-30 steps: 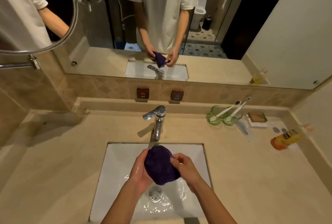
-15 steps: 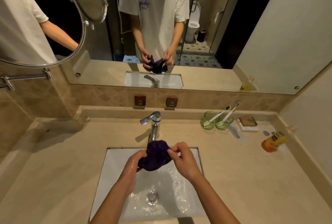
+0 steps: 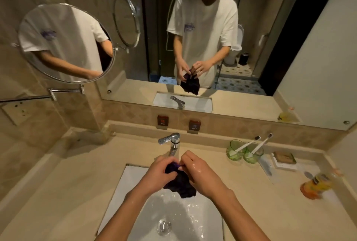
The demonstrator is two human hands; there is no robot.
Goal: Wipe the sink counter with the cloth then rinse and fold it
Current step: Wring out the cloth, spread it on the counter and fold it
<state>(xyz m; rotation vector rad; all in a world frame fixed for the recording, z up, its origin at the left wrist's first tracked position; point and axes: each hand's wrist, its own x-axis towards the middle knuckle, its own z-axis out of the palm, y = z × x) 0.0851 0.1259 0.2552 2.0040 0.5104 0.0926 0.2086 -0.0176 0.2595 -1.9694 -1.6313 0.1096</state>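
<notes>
A wet dark purple cloth hangs bunched between both hands over the white sink basin, just in front of the chrome faucet. My left hand grips its upper left part. My right hand pinches its top edge and covers its right side. Both hands and forearms glisten with water. The basin holds water around the drain. The beige sink counter surrounds the basin.
Two green glasses with toothbrushes stand at the back right, beside a soap tray and an orange bottle lying on its side. A round swing-arm mirror juts out at the left. The wall mirror reflects a person.
The view has tilted upward. Both hands have lifted the cloth closer to the faucet, and the cloth has gone from a rounded ball to a looser hanging bunch.
</notes>
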